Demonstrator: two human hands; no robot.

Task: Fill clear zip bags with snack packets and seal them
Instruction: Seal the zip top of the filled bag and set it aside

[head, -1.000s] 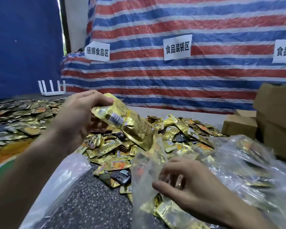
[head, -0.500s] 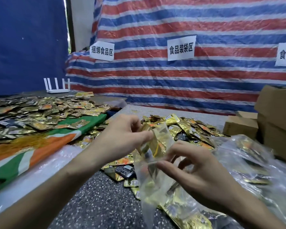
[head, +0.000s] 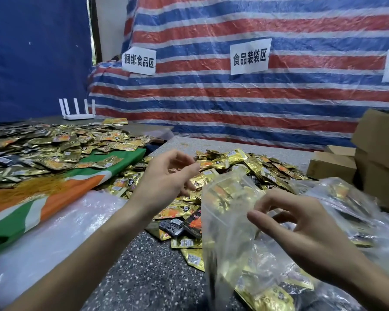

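Noting my left grip [head: 166, 180] now slack and empty, its packet [head: 221, 197] gone into the zip bag [head: 227, 241] at four o'clock; right grip [head: 301, 232] pinches the bag's mouth, unsealed; filling continues.

A speckled grey surface [head: 148, 277] carries a loose heap of gold snack packets [head: 234, 167], with a few dark ones at its near edge. Cardboard boxes [head: 330, 166] stand at the far right. To the left lies a clear plastic sheet [head: 54, 239]. Beyond it, a green, white and orange cloth [head: 32, 207] bears more scattered packets [head: 43, 151].
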